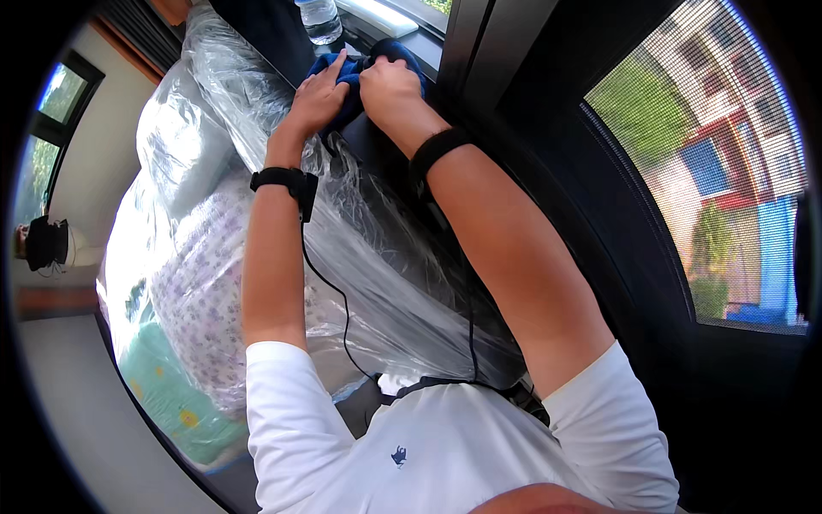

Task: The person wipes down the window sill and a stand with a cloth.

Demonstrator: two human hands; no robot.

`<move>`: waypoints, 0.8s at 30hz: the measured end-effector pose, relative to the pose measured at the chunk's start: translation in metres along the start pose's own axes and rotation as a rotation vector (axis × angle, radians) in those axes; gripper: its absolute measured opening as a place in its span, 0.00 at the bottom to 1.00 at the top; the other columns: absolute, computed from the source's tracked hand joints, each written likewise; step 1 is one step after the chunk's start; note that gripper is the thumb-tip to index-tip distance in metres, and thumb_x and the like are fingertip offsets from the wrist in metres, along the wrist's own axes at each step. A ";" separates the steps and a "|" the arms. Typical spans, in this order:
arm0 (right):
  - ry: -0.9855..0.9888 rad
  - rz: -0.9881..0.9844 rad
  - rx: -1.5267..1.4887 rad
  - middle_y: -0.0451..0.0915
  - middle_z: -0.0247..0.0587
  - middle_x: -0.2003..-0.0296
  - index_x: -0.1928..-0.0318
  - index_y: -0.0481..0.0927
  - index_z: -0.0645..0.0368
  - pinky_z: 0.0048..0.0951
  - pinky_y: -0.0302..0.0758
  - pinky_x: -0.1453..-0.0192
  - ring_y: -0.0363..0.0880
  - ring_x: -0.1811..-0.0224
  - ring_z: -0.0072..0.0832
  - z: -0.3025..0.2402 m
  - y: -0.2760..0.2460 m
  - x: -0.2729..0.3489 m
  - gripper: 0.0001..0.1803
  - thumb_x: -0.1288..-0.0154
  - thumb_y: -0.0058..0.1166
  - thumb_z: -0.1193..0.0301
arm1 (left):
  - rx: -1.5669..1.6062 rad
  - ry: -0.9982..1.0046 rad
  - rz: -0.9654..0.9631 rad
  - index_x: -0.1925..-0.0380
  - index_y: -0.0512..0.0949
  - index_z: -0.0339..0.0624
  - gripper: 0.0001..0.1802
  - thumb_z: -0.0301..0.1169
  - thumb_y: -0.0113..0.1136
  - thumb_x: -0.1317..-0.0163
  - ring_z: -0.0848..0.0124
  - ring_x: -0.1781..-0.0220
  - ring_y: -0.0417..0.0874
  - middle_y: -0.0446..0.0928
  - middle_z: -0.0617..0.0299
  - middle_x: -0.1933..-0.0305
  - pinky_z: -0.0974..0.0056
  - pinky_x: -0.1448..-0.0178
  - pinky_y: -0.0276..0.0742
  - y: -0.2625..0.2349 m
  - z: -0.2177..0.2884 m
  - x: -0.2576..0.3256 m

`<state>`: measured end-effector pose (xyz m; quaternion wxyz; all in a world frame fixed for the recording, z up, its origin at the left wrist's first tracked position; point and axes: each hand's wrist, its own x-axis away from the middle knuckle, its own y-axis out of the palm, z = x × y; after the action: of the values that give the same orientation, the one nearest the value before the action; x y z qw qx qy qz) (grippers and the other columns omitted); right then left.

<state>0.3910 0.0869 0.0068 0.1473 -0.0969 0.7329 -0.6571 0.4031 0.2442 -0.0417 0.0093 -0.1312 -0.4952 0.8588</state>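
A dark blue and black fabric item (pixel 349 107) lies bunched under both my hands at the far end of my reach, beside the window. Its exact kind cannot be made out. My left hand (pixel 320 98) rests on its left side, index finger stretched out and thumb apart. Closed over the upper right part of the fabric is my right hand (pixel 392 89), knuckles up, with the fingertips partly hidden. Just beyond stands a clear plastic bottle (pixel 319 22), cut off by the picture's top edge.
Clear plastic sheeting (pixel 360 218) covers flowered bedding (pixel 201 295) on my left. A mesh-screened window (pixel 702 163) in a dark frame runs along my right. Black wrist straps trail thin cables (pixel 344 300) toward my waist. A white object (pixel 383 15) lies at the far window.
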 end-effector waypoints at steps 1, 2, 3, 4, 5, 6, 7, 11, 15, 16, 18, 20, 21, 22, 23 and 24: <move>-0.043 0.021 0.009 0.77 0.48 0.47 0.51 0.84 0.57 0.39 0.80 0.46 0.78 0.46 0.46 0.002 0.002 -0.001 0.15 0.36 0.54 0.68 | -0.001 -0.014 0.012 0.26 0.54 0.52 0.36 0.43 0.39 0.35 0.52 0.28 0.64 0.66 0.46 0.31 0.53 0.22 0.49 -0.002 -0.002 -0.003; -0.083 0.043 0.020 0.77 0.48 0.47 0.52 0.85 0.58 0.39 0.80 0.46 0.78 0.46 0.46 0.003 0.002 -0.001 0.14 0.36 0.54 0.68 | 0.003 -0.017 0.023 0.26 0.54 0.52 0.36 0.43 0.39 0.35 0.52 0.28 0.64 0.66 0.46 0.31 0.53 0.22 0.49 -0.005 -0.004 -0.004; -0.106 0.076 0.044 0.77 0.48 0.48 0.51 0.83 0.56 0.39 0.80 0.46 0.78 0.47 0.47 0.003 0.005 -0.002 0.15 0.37 0.53 0.68 | -0.011 -0.012 0.025 0.26 0.54 0.52 0.36 0.43 0.38 0.35 0.52 0.28 0.64 0.66 0.47 0.31 0.53 0.22 0.49 -0.008 -0.004 -0.005; -0.099 0.079 0.055 0.77 0.48 0.48 0.51 0.83 0.56 0.39 0.80 0.46 0.78 0.47 0.47 0.010 0.009 -0.004 0.15 0.37 0.53 0.68 | -0.022 0.001 0.020 0.26 0.54 0.52 0.36 0.43 0.37 0.35 0.52 0.28 0.64 0.66 0.47 0.31 0.53 0.22 0.49 -0.005 -0.002 -0.008; -0.133 0.096 0.042 0.77 0.48 0.48 0.49 0.82 0.56 0.40 0.79 0.46 0.78 0.48 0.48 0.015 0.009 -0.004 0.17 0.37 0.54 0.68 | -0.033 -0.008 0.022 0.26 0.54 0.51 0.37 0.44 0.37 0.36 0.52 0.28 0.64 0.65 0.47 0.30 0.53 0.22 0.48 -0.005 0.001 -0.011; -0.164 0.114 0.030 0.77 0.49 0.48 0.46 0.80 0.55 0.41 0.79 0.46 0.78 0.48 0.48 0.022 0.009 -0.002 0.19 0.38 0.54 0.68 | -0.026 0.007 0.027 0.26 0.54 0.51 0.37 0.44 0.37 0.36 0.52 0.28 0.64 0.65 0.47 0.30 0.53 0.22 0.48 -0.002 0.005 -0.011; -0.180 0.069 0.010 0.77 0.50 0.48 0.43 0.78 0.54 0.42 0.77 0.45 0.78 0.48 0.50 0.021 0.006 0.005 0.21 0.38 0.52 0.68 | -0.051 -0.053 -0.006 0.26 0.54 0.51 0.37 0.44 0.38 0.37 0.53 0.27 0.63 0.64 0.47 0.29 0.53 0.22 0.48 -0.002 0.005 -0.012; -0.145 -0.078 -0.025 0.78 0.56 0.50 0.40 0.77 0.52 0.46 0.74 0.41 0.77 0.48 0.53 0.016 -0.007 0.031 0.24 0.38 0.49 0.69 | -0.052 -0.134 -0.119 0.24 0.48 0.50 0.42 0.47 0.40 0.40 0.54 0.23 0.57 0.58 0.46 0.25 0.53 0.21 0.43 0.004 0.008 -0.015; -0.117 -0.073 -0.137 0.78 0.58 0.51 0.39 0.76 0.53 0.44 0.73 0.39 0.76 0.47 0.53 0.037 -0.012 0.071 0.25 0.37 0.47 0.69 | -0.005 -0.082 -0.253 0.23 0.43 0.50 0.45 0.46 0.43 0.40 0.55 0.22 0.55 0.57 0.46 0.25 0.54 0.21 0.39 0.010 0.036 0.002; -0.113 -0.068 -0.145 0.78 0.58 0.51 0.39 0.76 0.53 0.44 0.73 0.39 0.76 0.47 0.53 0.042 -0.014 0.088 0.25 0.37 0.47 0.69 | 0.038 -0.063 -0.277 0.23 0.42 0.50 0.46 0.45 0.44 0.41 0.55 0.22 0.54 0.57 0.45 0.25 0.55 0.21 0.38 0.009 0.041 0.009; -0.122 -0.088 -0.249 0.75 0.58 0.50 0.38 0.75 0.53 0.42 0.71 0.38 0.75 0.46 0.51 0.055 -0.022 0.129 0.25 0.35 0.47 0.68 | 0.081 0.000 -0.381 0.23 0.43 0.50 0.49 0.39 0.49 0.47 0.55 0.21 0.49 0.57 0.46 0.25 0.58 0.21 0.37 0.011 0.065 0.024; -0.029 -0.108 -0.321 0.73 0.57 0.49 0.36 0.74 0.53 0.41 0.69 0.37 0.73 0.45 0.49 0.063 -0.037 0.187 0.25 0.34 0.48 0.68 | 0.156 0.060 -0.582 0.23 0.42 0.50 0.53 0.39 0.52 0.51 0.52 0.20 0.47 0.55 0.43 0.24 0.58 0.21 0.36 0.003 0.109 0.048; -0.001 -0.079 -0.352 0.72 0.56 0.49 0.36 0.74 0.53 0.40 0.69 0.36 0.73 0.44 0.48 0.062 -0.043 0.218 0.25 0.34 0.48 0.69 | 0.152 0.060 -0.586 0.23 0.42 0.50 0.53 0.39 0.52 0.51 0.52 0.20 0.47 0.55 0.43 0.24 0.58 0.21 0.36 0.007 0.119 0.062; 0.026 -0.054 -0.383 0.71 0.55 0.48 0.36 0.74 0.52 0.39 0.69 0.36 0.72 0.44 0.47 0.062 -0.047 0.245 0.25 0.33 0.49 0.70 | 0.128 0.144 -0.600 0.23 0.41 0.50 0.55 0.38 0.53 0.53 0.51 0.20 0.45 0.53 0.41 0.24 0.58 0.20 0.35 0.012 0.129 0.075; 0.036 -0.055 -0.388 0.71 0.55 0.48 0.36 0.74 0.52 0.39 0.69 0.36 0.72 0.44 0.47 0.064 -0.050 0.262 0.25 0.33 0.49 0.70 | 0.105 0.234 -0.619 0.23 0.41 0.51 0.56 0.38 0.54 0.54 0.50 0.19 0.44 0.51 0.40 0.23 0.58 0.20 0.35 0.019 0.138 0.085; 0.052 -0.069 -0.351 0.71 0.54 0.48 0.36 0.74 0.53 0.39 0.69 0.36 0.72 0.45 0.46 0.066 -0.054 0.277 0.24 0.33 0.49 0.70 | 0.104 0.240 -0.630 0.23 0.41 0.51 0.56 0.38 0.54 0.54 0.50 0.19 0.44 0.51 0.40 0.23 0.58 0.20 0.35 0.024 0.148 0.091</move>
<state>0.1511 -0.0738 0.0296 0.0867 -0.1292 0.8361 -0.5260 0.2831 0.1191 -0.0116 0.3388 -0.0712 -0.4624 0.8163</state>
